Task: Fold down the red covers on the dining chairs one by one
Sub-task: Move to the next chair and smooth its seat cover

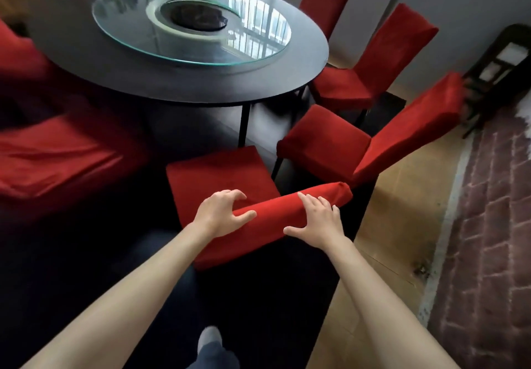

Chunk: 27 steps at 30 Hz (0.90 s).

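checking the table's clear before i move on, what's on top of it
A round glass turntable sits on the black table, with a dark object at its centre. The table's far edge is out of frame.

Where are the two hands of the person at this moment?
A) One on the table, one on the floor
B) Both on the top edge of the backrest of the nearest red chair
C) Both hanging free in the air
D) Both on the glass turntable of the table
B: the left hand and the right hand both lie on the red-covered backrest top of the nearest chair.
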{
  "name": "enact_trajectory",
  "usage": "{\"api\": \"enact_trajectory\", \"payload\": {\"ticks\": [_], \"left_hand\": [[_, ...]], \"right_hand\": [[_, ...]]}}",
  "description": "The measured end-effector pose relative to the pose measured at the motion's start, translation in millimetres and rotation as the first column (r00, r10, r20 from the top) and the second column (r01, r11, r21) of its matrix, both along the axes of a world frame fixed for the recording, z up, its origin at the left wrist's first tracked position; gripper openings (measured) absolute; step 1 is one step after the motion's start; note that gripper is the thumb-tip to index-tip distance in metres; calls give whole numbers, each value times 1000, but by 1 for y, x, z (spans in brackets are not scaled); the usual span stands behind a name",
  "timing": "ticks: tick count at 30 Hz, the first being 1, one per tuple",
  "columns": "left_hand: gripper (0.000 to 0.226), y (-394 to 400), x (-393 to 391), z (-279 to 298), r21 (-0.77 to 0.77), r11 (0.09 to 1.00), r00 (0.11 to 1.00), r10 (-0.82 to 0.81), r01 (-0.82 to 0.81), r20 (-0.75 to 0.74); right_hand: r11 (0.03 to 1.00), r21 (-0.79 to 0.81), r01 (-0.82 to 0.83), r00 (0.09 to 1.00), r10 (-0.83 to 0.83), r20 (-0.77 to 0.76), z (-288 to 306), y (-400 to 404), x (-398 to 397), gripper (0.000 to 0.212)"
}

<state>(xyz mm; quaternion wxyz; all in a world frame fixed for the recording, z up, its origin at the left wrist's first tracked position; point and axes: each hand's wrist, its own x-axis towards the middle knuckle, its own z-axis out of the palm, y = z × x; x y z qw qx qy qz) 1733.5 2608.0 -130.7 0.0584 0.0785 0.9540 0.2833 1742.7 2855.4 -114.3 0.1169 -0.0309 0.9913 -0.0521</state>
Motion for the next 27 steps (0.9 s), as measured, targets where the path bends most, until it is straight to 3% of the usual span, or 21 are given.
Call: {"api": "enact_trajectory", "payload": {"ticks": [7,19,27], "left_hand": [[52,19,6,-22,8,995,992,100,-101,76],[53,38,21,-42,-210,912,926,372,-352,62],[58,39,28,-46,-354,878,941,338,-324,-23]], "right_hand": [[997,55,-53,996,48,81,-9,30,-30,106],[943,35,-331,927,318,200,-37,54,-79,105],[950,32,-312,945,306,116,-50,55,-71,102]]}}
